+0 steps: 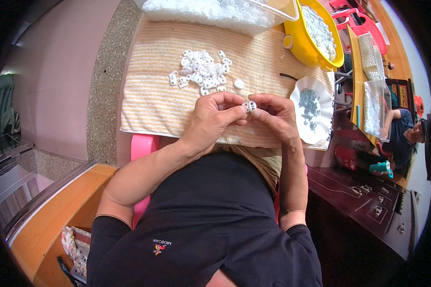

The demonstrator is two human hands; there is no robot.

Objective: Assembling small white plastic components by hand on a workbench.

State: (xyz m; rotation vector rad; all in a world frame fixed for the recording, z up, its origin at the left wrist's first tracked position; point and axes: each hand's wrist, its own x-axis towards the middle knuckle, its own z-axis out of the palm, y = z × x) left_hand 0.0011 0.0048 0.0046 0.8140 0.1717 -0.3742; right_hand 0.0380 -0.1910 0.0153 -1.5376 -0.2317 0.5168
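My left hand (214, 115) and my right hand (277, 117) meet near the front edge of a striped towel (148, 107). Between their thumbs and fingers they pinch a small white plastic piece (248, 106) with holes; the fingertips hide part of it. Just beyond lies a loose pile of white two-hole plastic pieces (203, 69), with a rounder white piece (239, 84) apart from it. Right of my right hand sits a white scalloped dish (301, 131) holding many tiny dark bits (309, 105). A thin black stick (288, 75) rests above the dish.
At the far edge stand a clear tub (258, 26) and a yellow basin (300, 48), both full of white pieces. A small white cap (288, 42) touches the basin. Pink seat parts (143, 145) flank me. Farther right, another person (402, 131) reaches to a clear bin (374, 107).
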